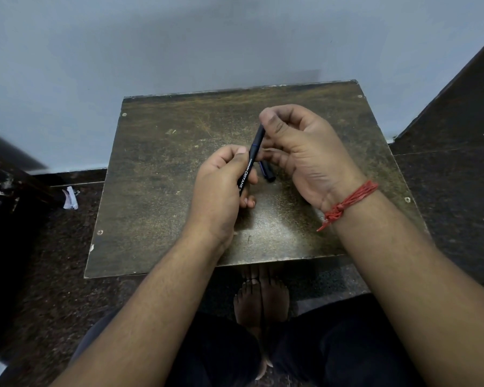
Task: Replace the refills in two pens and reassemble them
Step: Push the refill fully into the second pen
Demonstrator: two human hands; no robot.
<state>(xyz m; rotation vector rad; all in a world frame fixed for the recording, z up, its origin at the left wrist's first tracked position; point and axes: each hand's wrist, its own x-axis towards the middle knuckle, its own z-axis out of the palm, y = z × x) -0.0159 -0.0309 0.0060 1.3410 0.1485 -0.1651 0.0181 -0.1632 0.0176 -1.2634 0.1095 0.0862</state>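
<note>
The pen [250, 160] is long, thin and black, with white letters printed along its side and a thin blue ring part way up. It slants up and to the right, above the middle of the brown, scratched tabletop [157, 177], and it does not touch the top. My left hand [221, 191] is closed around the lower half of the pen, with my thumb pressing on the side that has the letters and my fingers curled under it. My right hand [299, 155] is closed on the upper end, pinching it between my thumb and first finger, so the very tip is hidden and I cannot tell what it looks like. Both hands are close together and almost touching. A second dark piece [267, 173] lies flat on the tabletop just under my right hand's fingers, short and black with a bit of blue at one side; I cannot tell if it is a cap or part of another pen. A red thread band [347, 203] is tied around my right wrist.
</note>
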